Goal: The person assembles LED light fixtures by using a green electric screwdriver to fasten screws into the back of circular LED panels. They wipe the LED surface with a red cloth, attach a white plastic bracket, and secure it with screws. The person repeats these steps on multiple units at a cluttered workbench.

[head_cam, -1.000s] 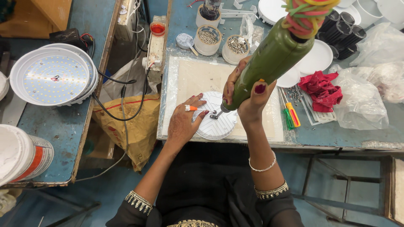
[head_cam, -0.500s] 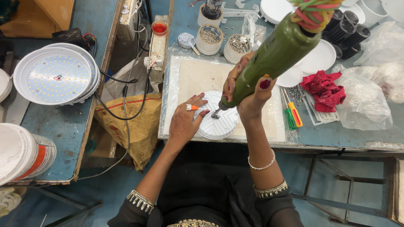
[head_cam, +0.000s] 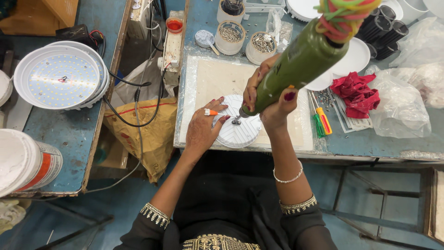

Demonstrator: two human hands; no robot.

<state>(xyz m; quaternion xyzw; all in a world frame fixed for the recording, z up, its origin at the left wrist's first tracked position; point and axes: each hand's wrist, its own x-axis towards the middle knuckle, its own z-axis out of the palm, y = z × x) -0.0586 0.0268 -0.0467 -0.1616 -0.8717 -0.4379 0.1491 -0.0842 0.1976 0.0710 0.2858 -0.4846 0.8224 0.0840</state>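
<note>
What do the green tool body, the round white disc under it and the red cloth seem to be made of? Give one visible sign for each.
Green tool body: probably plastic; smooth, faintly glossy surface.
Round white disc: plastic or painted metal, unclear; matt white with moulded-looking ribs.
Red cloth: woven fabric; soft crumpled folds.

— What sort of place is this?
— A small lamp-assembly workshop: a worn blue bench (head_cam: 384, 143), tubs of screws (head_cam: 230, 37), stacked round lamp panels (head_cam: 60, 76), loose cables (head_cam: 138, 99) and screwdrivers (head_cam: 321, 121) lying out.
</note>
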